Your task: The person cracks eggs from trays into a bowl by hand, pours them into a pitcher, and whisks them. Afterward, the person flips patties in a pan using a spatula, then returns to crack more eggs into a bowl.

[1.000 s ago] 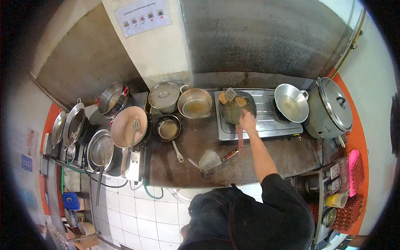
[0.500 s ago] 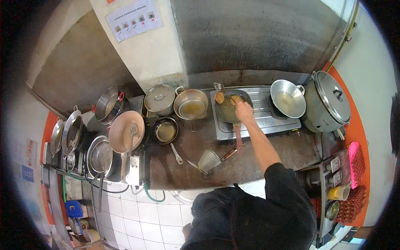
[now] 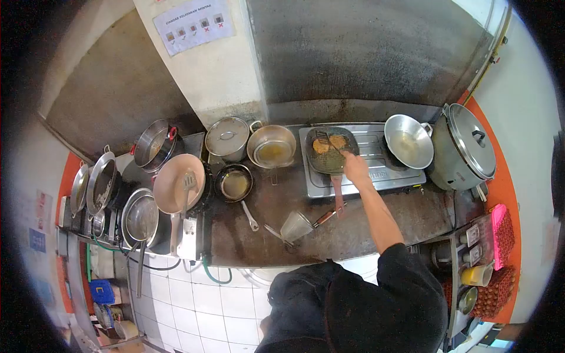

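My right hand (image 3: 355,168) is closed round the handle of a slotted spatula (image 3: 322,138), above the near right edge of a dark square pan (image 3: 325,166). The spatula's head is at a browned patty (image 3: 321,147); I cannot tell whether it presses on it. Beside it in the pan lies a second browned patty (image 3: 338,141). The pan sits on the left burner of a silver gas stove, its reddish handle (image 3: 336,189) pointing toward me. Only a sliver of my left hand (image 3: 265,323) shows low beside the dark clothing; its fingers are hidden.
A silver wok (image 3: 406,144) rests on the stove's right burner, with a large lidded pot (image 3: 468,147) beyond. Left of the stove stand a pot of oil (image 3: 272,136), a lidded pot (image 3: 227,134) and a small frying pan (image 3: 234,183). A strainer (image 3: 296,226) lies on the counter.
My right hand has moved slightly right and toward me. The spatula has come down to the left patty, which now lies flat; before, it looked tilted near the pan's left edge.
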Available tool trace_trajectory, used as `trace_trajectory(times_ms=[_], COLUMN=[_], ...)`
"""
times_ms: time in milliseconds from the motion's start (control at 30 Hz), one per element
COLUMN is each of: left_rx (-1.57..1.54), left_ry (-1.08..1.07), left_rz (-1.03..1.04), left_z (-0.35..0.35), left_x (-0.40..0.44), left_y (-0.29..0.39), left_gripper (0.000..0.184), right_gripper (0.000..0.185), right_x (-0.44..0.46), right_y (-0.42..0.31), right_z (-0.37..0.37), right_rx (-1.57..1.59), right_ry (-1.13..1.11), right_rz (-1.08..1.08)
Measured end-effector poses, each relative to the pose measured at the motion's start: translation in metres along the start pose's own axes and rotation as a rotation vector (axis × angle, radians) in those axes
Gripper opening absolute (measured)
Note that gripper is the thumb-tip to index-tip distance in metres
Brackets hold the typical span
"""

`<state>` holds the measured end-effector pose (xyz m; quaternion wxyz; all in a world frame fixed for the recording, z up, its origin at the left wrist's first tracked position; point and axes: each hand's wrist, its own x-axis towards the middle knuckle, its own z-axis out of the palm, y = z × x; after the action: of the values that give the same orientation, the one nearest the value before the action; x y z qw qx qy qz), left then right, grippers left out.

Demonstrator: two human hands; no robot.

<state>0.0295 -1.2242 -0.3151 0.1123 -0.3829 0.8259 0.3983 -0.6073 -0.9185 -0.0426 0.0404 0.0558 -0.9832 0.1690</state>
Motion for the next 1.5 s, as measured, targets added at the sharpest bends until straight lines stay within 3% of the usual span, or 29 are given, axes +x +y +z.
trace_trajectory(times_ms=[133,233,300,433,567,633,667,767,1033,1133,1233,1333,1400,1500], left_rx=[0.000,0.000,0.001,-0.003,-0.003,0.001,-0.001,-0.003,-0.014,-0.014,-0.014,-0.015,-0.015,-0.021], left_ry=[-0.003,-0.007,-0.008,-0.008,-0.010,-0.010,-0.010,-0.005,0.002,0.001,-0.001,-0.003,-0.001,0.003], left_rz=[-0.009,-0.013,-0.016,-0.017,-0.015,-0.014,-0.015,-0.016,-0.039,-0.041,-0.043,-0.046,-0.047,-0.055], left_z=[-0.001,-0.001,-0.002,-0.006,-0.007,-0.006,-0.006,-0.006,0.003,0.004,0.006,0.007,0.009,0.011], left_x=[0.003,0.004,0.006,0.005,0.012,0.010,0.012,0.016,0.017,0.014,0.013,0.012,0.012,0.012], left_y=[0.002,0.002,0.002,0.002,0.004,0.004,0.004,0.006,0.013,0.015,0.016,0.015,0.015,0.012], left_gripper=[0.030,0.030,0.030,0.030,0.030,0.030,0.030,0.030,0.030,0.030,0.030,0.030,0.030,0.030], right_gripper=[0.043,0.040,0.039,0.043,0.043,0.042,0.039,0.041,0.042,0.040,0.038,0.041,0.044,0.046], right_x=[-0.033,-0.042,-0.044,-0.039,-0.033,-0.033,-0.035,-0.035,-0.036,-0.027,-0.008,-0.005,-0.020,-0.029], right_y=[0.005,0.028,0.038,0.055,0.079,0.069,0.061,0.044,0.038,0.051,0.085,0.074,0.043,0.040], right_z=[-0.019,-0.024,-0.025,-0.020,0.028,0.033,0.031,0.032,0.037,0.064,0.111,0.095,0.050,0.040], right_rx=[-0.023,0.130,0.188,0.147,0.110,0.810,1.020,1.206,1.153,0.923,0.457,0.559,1.101,1.229], right_ry=[-0.099,0.003,0.096,0.054,0.254,0.032,0.010,-0.020,-0.043,0.045,0.335,0.157,-0.052,-0.083], right_rz=[0.052,-0.001,0.169,0.337,0.159,0.527,0.604,0.670,0.624,0.548,0.168,0.309,0.589,0.600])
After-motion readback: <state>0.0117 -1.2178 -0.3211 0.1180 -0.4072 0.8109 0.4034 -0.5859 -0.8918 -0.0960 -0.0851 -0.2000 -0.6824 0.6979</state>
